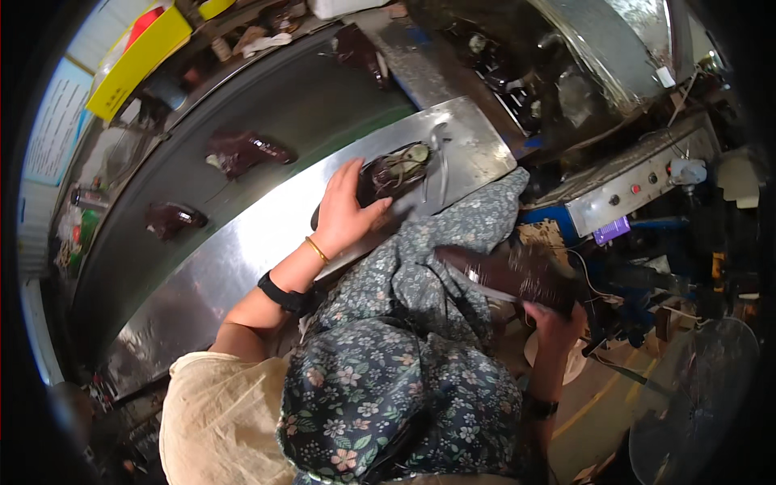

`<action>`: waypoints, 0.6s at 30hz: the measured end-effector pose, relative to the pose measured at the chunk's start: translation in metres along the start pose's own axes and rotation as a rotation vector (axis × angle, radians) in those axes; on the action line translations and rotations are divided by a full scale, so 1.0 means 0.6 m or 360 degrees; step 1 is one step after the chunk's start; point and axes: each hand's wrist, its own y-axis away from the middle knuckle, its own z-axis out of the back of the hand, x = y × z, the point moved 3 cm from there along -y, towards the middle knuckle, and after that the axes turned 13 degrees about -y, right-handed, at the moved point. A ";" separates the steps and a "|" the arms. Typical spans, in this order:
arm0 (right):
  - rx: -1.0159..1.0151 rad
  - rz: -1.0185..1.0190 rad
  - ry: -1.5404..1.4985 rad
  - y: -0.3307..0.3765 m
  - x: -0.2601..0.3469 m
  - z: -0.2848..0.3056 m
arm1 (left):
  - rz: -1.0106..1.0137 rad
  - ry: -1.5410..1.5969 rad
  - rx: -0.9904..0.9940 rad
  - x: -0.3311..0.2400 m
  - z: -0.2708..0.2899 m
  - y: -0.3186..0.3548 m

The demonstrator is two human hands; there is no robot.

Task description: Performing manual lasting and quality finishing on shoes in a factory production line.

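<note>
Nearest the camera, a floral apron (388,372) covered the person's lap, and over its right side the right hand (556,317) was closed around the heel end of a dark brown shoe (505,273). That shoe lay off the bench, its long axis running from the hand up and to the left across the apron, toe toward the bench edge. Farther out, the left hand (343,217), with a gold bangle and a black wristband on the forearm, rested flat with fingers spread and together on the near end of a second dark shoe (394,171). This 2nd shoe sat on the steel bench top (242,242), its long axis pointing away from the palm, up and to the right, with a pale insole or last showing at its far end; whether the fingers actually gripped it or only pressed on it could not be told. The left hand was plainly the nearer of the 2 to this shoe, the right being well apart and occupied. Just beyond the shoe lay a metal hand tool (440,158). Beyond the bench, on the dark conveyor belt (267,105), 3 more dark shoes lay spaced apart.
</note>
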 end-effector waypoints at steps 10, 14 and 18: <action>0.0007 0.0695 0.0872 -0.409 -0.059 -0.264 | 0.0342 0.0210 0.0436 0.010 -0.036 -0.135; 0.1082 -0.0093 0.1471 -0.268 -0.114 -0.412 | 0.1073 0.1829 0.0090 0.045 0.036 -0.070; 0.0792 0.0481 0.1933 -0.230 -0.224 -0.458 | 0.0294 0.3584 0.0322 -0.026 0.087 0.014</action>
